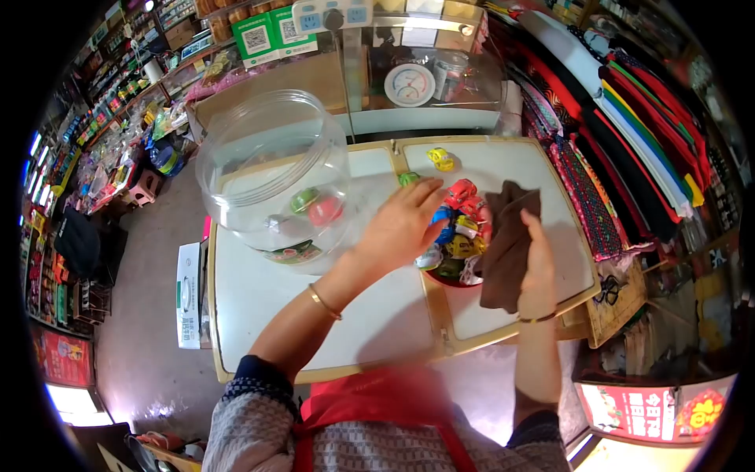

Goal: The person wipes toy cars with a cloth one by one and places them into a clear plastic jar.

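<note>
My left hand reaches over the left side of a pile of small wrapped items in red, blue, yellow and green. Its fingers are bent near a blue one; whether they grip it is hidden. In my right hand is a brown cloth, held upright along the pile's right side. The pile sits in a red dish, mostly covered. Left of my left hand stands an open clear plastic jar, with a few green, red and silvery items inside. A yellow item and a green one lie behind the pile.
The white folding table has a wooden edge. Behind it stands a glass case with a round dial gauge and green QR cards. Folded fabrics line the right. A white box stands left of the table.
</note>
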Action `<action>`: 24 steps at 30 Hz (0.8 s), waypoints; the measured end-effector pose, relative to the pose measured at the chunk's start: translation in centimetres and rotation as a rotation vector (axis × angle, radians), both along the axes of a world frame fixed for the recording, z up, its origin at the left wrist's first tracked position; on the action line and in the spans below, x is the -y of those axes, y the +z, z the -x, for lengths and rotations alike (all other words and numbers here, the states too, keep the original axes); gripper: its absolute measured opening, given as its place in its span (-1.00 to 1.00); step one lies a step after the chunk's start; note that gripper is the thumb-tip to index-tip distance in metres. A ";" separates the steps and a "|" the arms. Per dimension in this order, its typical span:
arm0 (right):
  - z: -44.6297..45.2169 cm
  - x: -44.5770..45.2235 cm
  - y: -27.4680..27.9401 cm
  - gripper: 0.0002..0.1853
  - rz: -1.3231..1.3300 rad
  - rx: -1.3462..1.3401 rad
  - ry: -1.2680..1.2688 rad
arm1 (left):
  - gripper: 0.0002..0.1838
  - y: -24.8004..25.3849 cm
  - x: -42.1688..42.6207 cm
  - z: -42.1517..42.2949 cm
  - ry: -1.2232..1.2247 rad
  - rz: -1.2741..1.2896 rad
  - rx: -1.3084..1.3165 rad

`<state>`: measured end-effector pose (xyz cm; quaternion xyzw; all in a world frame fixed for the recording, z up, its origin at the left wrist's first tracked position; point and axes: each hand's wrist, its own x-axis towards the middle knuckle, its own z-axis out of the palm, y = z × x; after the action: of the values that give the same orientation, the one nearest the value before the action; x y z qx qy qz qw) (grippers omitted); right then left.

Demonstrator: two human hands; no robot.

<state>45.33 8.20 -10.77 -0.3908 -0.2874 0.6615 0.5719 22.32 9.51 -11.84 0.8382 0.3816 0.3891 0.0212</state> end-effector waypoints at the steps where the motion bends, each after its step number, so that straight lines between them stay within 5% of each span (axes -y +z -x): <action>1: 0.0 0.3 -1.2 -0.46 0.032 -0.134 0.051 | -0.51 -1.5 -0.6 -0.9 -0.006 -0.001 0.003; 4: 0.7 1.7 -2.7 -0.49 0.010 -0.313 0.065 | -0.15 -5.0 -1.9 -2.8 0.025 0.289 -0.119; 14: 4.2 1.6 -3.4 -0.57 0.178 -0.181 -0.211 | -0.11 -6.0 -3.4 -2.5 0.022 0.494 -0.059; 18: 5.9 2.2 -1.9 -0.59 0.075 -0.283 -0.095 | -0.14 -2.0 -1.1 -1.5 -0.141 0.474 0.167; 21: 7.9 3.1 -0.5 -0.62 0.007 -0.112 -0.178 | -0.15 0.7 1.5 -0.8 -0.286 0.420 0.307; 24: 8.7 3.8 0.5 -0.64 -0.295 -0.078 -0.082 | -0.24 2.1 3.3 0.8 -0.543 0.482 0.786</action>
<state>36.66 4.36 -10.27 -0.2881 -0.3430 0.6027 0.6604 21.49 6.20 -9.78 0.6692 0.1926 0.5556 0.4543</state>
